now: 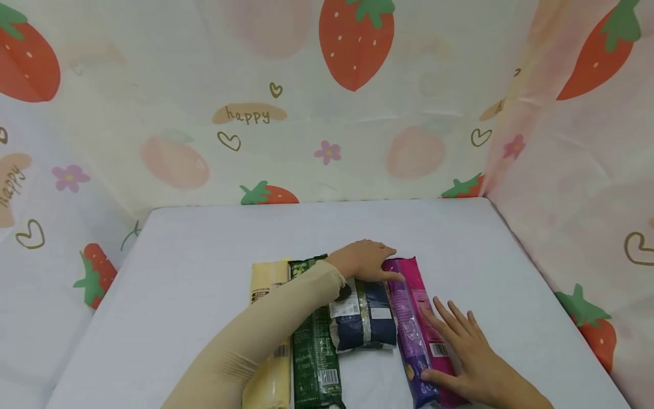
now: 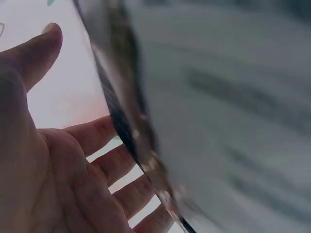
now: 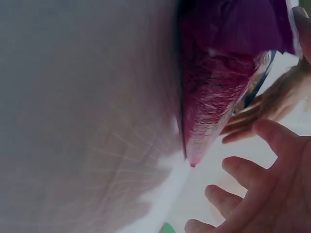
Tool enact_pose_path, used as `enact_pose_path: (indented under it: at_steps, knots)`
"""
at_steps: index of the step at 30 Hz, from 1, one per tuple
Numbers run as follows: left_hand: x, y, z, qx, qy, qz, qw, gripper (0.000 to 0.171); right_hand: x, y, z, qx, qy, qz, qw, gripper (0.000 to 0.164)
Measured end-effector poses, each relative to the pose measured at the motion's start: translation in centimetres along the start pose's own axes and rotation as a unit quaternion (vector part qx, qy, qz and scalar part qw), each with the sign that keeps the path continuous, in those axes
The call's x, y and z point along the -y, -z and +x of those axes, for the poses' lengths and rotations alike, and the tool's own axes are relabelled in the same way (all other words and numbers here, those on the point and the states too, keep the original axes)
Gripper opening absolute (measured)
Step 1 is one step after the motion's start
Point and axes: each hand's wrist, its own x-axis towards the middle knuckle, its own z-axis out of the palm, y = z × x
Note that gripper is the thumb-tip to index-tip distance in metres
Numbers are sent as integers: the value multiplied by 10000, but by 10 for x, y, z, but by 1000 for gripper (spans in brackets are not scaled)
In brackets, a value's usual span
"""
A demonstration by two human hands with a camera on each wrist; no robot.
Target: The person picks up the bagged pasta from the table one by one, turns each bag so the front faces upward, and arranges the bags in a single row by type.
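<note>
Four slim packs lie side by side: a pale yellow pack (image 1: 269,375), a dark green spaghetti pack (image 1: 315,346), a shorter navy bag (image 1: 364,324) with white labels, and a long purple and pink pack (image 1: 416,329). My left hand (image 1: 364,260) reaches across the yellow and green packs to the far end of the navy bag, its fingers extended toward the purple and pink pack's top. In the left wrist view those fingers (image 2: 124,165) lie along a blurred pack's edge. Spread fingers of my right hand (image 1: 467,358) rest at the purple and pink pack's right side.
The packs lie near the front of a white table (image 1: 204,244). A strawberry-patterned cloth (image 1: 327,113) hangs behind the table and on both sides. My left sleeve (image 1: 255,346) covers part of the yellow and green packs.
</note>
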Motion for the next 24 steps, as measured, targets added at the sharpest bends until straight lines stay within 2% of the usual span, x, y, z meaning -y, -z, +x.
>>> enact_pose_path:
  at_steps: [5,11,16,24]
  knots:
    - [-10,4,9,109,26,-53,9999,85,-1,-1,-4,132,-97,107,9998,107]
    - [-20,7,16,257,222,-227,9992,83,-2,-2,-8,412,-129,167,9989,115]
    - [-23,5,18,410,422,-239,9980,78,-3,-2,-11,711,-119,433,9965,124]
    - [-22,6,16,495,476,-318,9971,62,-2,1,-11,1228,-542,958,9863,132]
